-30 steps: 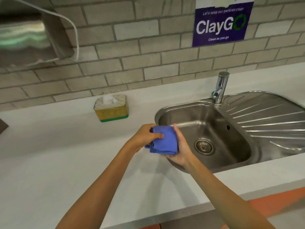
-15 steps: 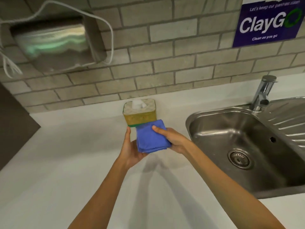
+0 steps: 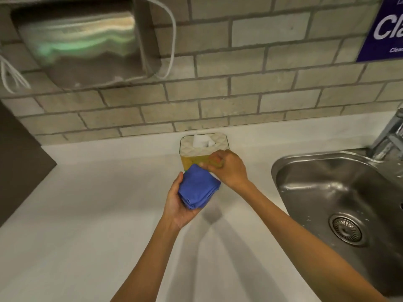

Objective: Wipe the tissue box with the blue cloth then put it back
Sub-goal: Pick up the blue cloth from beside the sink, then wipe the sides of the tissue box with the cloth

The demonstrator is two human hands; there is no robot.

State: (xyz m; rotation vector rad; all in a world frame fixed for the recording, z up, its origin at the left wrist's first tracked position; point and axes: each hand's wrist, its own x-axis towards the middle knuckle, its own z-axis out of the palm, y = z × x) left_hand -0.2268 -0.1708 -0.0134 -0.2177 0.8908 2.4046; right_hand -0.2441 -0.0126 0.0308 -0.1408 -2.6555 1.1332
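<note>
White countertop (image 3: 91,214) fills the lower frame, with both bare forearms rising from the bottom edge. Just below centre, the left hand (image 3: 177,203) cradles the folded blue cloth (image 3: 197,188) in its palm, thumb along the cloth's left edge. Slightly above and to the right, the right hand (image 3: 229,168) curls its fingers at the front right of the tissue box (image 3: 204,151); whether they actually grip it I cannot tell. That box stands at centre against the brick wall (image 3: 239,83), a white tissue poking from its top. A steel sink (image 3: 327,188) occupies the right edge, and a metal dispenser (image 3: 82,44) hangs upper left.
</note>
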